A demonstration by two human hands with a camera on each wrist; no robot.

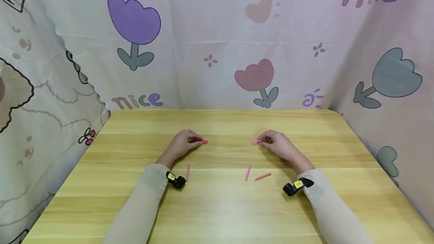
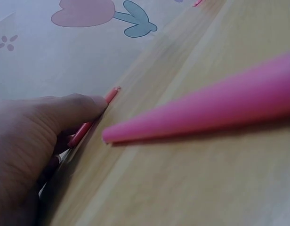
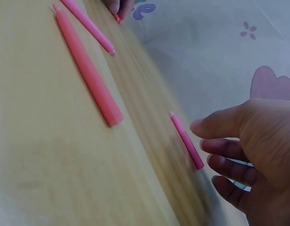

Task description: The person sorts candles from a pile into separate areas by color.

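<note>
You look to be partway through, judging by how the slim sticks lie. On the far left of the bench, your left hand has its grip closed in a pinch on a red stick. On the far right, your right hand has a loose grip, thumb and fingers apart, holding nothing that the right wrist view shows; a far pink stick lies just beside your thumb tip. You can't tell for sure whether either spot has more than one stick. What seems left is on the near side: a lone pink stick to the left, and a slanted pink stick beside a coral stick to the right, all untouched.
</note>
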